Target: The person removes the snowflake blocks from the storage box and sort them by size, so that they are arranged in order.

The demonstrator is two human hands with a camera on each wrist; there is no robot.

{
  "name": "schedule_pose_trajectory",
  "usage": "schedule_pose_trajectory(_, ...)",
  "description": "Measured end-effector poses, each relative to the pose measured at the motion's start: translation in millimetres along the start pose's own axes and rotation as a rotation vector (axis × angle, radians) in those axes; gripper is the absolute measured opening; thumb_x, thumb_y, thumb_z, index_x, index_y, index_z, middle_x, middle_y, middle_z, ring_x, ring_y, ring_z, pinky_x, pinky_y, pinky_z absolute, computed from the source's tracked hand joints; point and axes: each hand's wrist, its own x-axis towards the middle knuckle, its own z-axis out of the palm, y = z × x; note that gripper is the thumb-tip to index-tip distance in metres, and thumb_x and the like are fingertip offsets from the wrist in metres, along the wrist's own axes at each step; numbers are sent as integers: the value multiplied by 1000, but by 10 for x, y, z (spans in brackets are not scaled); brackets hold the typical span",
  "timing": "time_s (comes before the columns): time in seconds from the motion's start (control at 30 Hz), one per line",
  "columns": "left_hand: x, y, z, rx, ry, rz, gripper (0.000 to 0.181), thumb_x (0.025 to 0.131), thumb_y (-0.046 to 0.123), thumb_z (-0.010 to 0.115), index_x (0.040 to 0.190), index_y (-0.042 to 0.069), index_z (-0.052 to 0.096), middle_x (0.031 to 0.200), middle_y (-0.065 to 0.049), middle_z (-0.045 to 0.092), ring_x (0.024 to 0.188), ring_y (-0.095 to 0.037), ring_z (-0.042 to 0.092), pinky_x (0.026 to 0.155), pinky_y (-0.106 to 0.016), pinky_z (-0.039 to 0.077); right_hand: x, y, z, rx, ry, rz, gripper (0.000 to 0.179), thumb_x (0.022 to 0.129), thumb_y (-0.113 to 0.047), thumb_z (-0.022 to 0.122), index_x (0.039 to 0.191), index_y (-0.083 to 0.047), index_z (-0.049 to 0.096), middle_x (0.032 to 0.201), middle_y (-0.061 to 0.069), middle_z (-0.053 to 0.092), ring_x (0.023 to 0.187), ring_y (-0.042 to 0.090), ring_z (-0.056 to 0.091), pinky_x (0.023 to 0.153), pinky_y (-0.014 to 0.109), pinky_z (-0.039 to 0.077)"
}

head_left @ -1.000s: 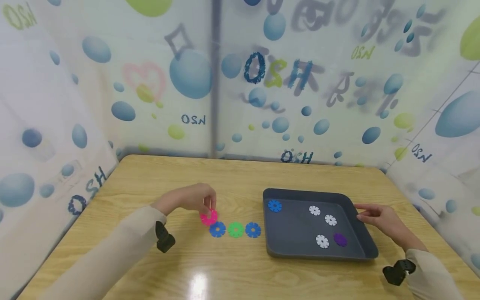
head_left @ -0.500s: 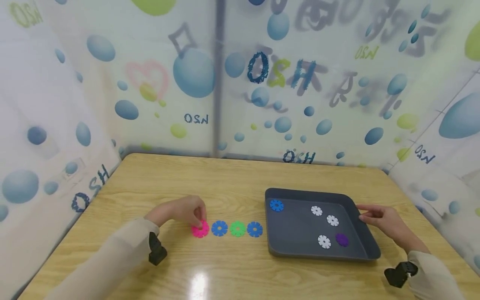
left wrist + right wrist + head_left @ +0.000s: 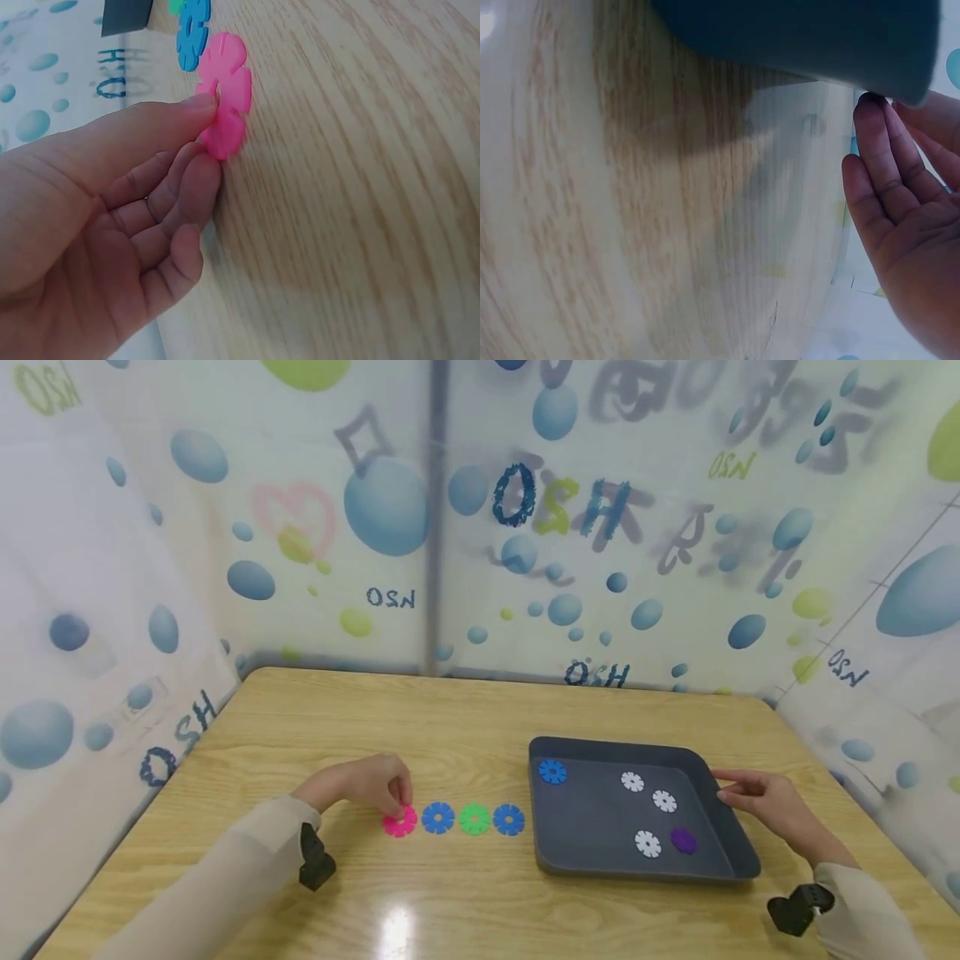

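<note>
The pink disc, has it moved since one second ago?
Yes: in the head view, the pink disc has moved left and lower, relative to the blue disc beside it.

On my feed's tabletop (image 3: 480,718) I count one pink disc (image 3: 401,830), one green disc (image 3: 467,821), two blue discs (image 3: 430,820): four. In one tray (image 3: 585,835), three white discs (image 3: 641,846), one more blue disc (image 3: 546,774), one purple disc (image 3: 683,841) (probably single, reads dim): five. Nine total. Two hands, left hand (image 3: 378,782) and right hand (image 3: 763,800); two black wrist units (image 3: 317,862).
</note>
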Motion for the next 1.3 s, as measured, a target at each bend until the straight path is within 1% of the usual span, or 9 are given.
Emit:
schedule_pose_trajectory(0.1, 2, -12, 8, -16, 3, 10, 11, 73, -2, 69, 79, 3, 62, 73, 2, 57, 65, -7, 51, 61, -22, 45, 2, 4, -6, -7, 1, 4, 53, 87, -25, 63, 126, 8, 49, 97, 16, 65, 79, 8, 60, 67, 23, 47)
schedule_pose_trajectory(0.23, 6, 3, 0, -20, 17, -33, 10, 75, 1, 69, 80, 4, 61, 75, 2, 57, 68, -9, 51, 63, -24, 45, 3, 4, -7, -9, 0, 4, 53, 87, -25, 63, 126, 8, 49, 97, 16, 65, 79, 8, 60, 67, 23, 47)
schedule_pose_trajectory(0.33, 23, 37, -35, -22, 29, -40, 8, 78, 4, 68, 83, 5, 61, 78, 1, 57, 70, -11, 51, 65, -26, 45, 4, -7, -9, -7, 3, -2, 52, 87, -25, 63, 125, 8, 49, 97, 16, 65, 78, 7, 60, 67, 24, 47)
schedule_pose_trajectory(0.53, 139, 136, -90, -46, 49, 56, 8, 81, 6, 66, 85, 3, 61, 77, 0, 57, 68, -10, 50, 62, -25, 44, -1, -24, -16, 4, 8, 0, 51, 87, -24, 63, 125, 8, 50, 94, 15, 65, 77, 7, 59, 67, 25, 48)
schedule_pose_trajectory(0.7, 334, 262, -85, -15, 59, 142, 9, 81, 6, 66, 88, 2, 61, 77, 1, 58, 69, -9, 52, 64, -24, 45, 2, -7, -3, 19, -5, 14, 52, 87, -24, 63, 125, 8, 49, 95, 15, 66, 78, 8, 60, 67, 25, 48)
schedule_pose_trajectory(0.8, 469, 371, -78, -2, 69, 169, 9, 82, 6, 65, 90, 2, 61, 79, 2, 58, 71, -8, 54, 65, -23, 46, 6, -3, 2, 19, -9, 19, 53, 87, -24, 63, 126, 8, 48, 95, 14, 65, 78, 9, 60, 68, 24, 48)
schedule_pose_trajectory(0.9, 612, 485, -56, -2, 80, 186, 13, 82, 7, 66, 93, 1, 61, 82, -1, 60, 75, -9, 55, 67, -23, 46, 5, 2, 5, 12, -9, 23, 53, 87, -24, 63, 126, 8, 48, 95, 14, 65, 79, 10, 60, 68, 24, 48)
schedule_pose_trajectory(1.1, 906, 693, 17, -26, 92, 198, 17, 82, 5, 67, 97, -1, 61, 94, -11, 62, 83, -12, 56, 74, -24, 45, 0, -5, 7, 4, -9, 28, 53, 88, -24, 63, 126, 9, 48, 94, 14, 65, 78, 11, 60, 68, 24, 48)
schedule_pose_trajectory(1.3, 1206, 899, 101, -50, 74, 218, 19, 82, 3, 66, 99, -1, 61, 97, -11, 62, 86, -15, 57, 75, -23, 46, 2, -12, 10, 14, 8, 7, 51, 87, -23, 63, 125, 9, 49, 93, 14, 66, 76, 9, 60, 67, 25, 48)
